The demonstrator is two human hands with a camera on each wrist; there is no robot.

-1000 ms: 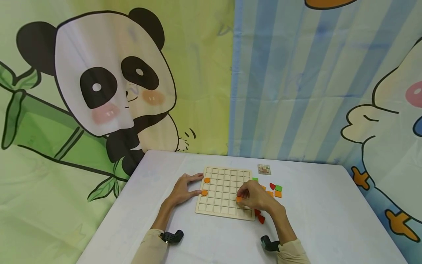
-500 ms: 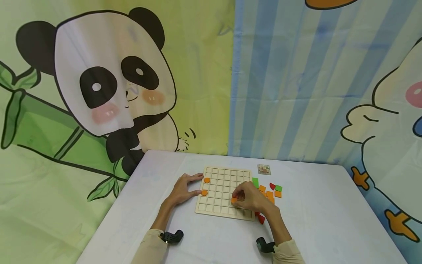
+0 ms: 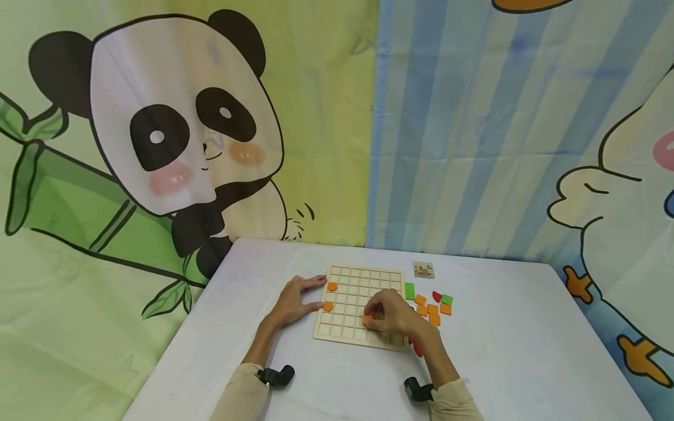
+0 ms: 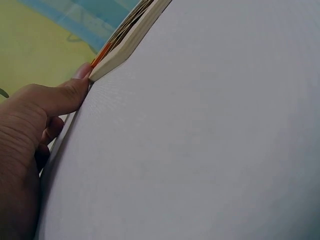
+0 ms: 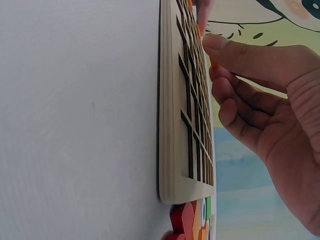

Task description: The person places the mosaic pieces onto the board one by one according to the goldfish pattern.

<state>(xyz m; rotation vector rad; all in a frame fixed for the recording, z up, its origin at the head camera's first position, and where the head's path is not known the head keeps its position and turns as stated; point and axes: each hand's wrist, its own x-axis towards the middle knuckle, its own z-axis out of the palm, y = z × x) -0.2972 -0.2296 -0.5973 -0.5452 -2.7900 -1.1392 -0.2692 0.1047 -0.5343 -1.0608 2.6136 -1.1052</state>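
A pale wooden grid board (image 3: 337,336) lies on the white table. Two orange discs (image 3: 332,286) sit in cells of its left part. Along the board's left edge rests my left hand (image 3: 288,301), thumb and fingers spread apart; the left wrist view shows the thumb (image 4: 75,92) at the board's side. Over the lower middle of the grid, my right hand (image 3: 392,313) pinches another orange disc (image 3: 367,319) between thumb and fingertips. From the right wrist, only a sliver of this orange piece (image 5: 214,63) shows close above the cells.
Right of the board lie several orange squares (image 3: 433,309), a green rectangle (image 3: 409,291), a green square (image 3: 446,299) and red pieces (image 3: 437,296), some partly behind my right arm. A small patterned card (image 3: 423,269) lies at the back. Cartoon curtains (image 3: 326,146) stand behind the table.
My right hand has moved left across the board with the orange disc in its fingers, uncovering more of the loose pieces. My left hand has stayed at the board's edge.
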